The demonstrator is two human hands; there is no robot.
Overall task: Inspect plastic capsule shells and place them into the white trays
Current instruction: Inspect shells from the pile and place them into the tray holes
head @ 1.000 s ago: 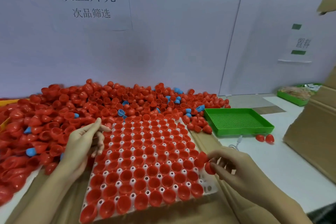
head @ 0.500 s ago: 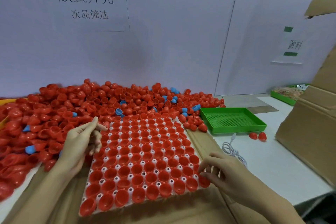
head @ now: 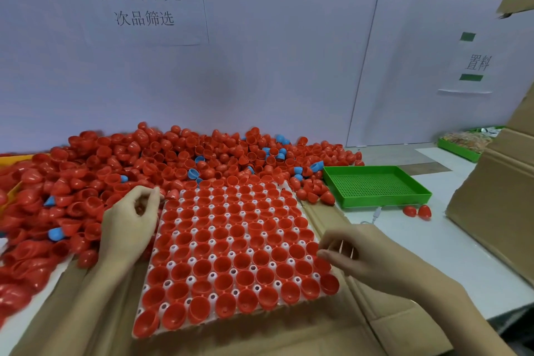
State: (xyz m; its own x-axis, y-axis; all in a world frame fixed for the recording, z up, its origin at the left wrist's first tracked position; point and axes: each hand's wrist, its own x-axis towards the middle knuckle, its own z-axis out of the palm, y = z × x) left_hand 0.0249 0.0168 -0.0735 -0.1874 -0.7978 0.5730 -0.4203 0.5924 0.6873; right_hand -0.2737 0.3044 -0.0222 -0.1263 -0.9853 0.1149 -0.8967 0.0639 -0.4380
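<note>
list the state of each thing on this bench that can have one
white plastic capsule tray: flat on cardboard, every visible pocket holds a red shell, open side up
loose pile of red plastic shells: unsorted, heaped behind and left of the tray
green perforated plastic tray: empty
left hand: at the tray's left edge, fingers curled, grip unclear
right hand: fingertips at the tray's right edge, grip unclear

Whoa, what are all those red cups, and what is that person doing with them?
A person is sorting red plastic capsule shells from a big pile into a white tray, which looks full, each pocket holding a shell open side up. The left hand rests at the tray's left edge, fingers loosely curled. The right hand is at the right edge, fingers touching shells there. A few blue shells are mixed into the pile, and an empty green tray sits to the right.
</note>
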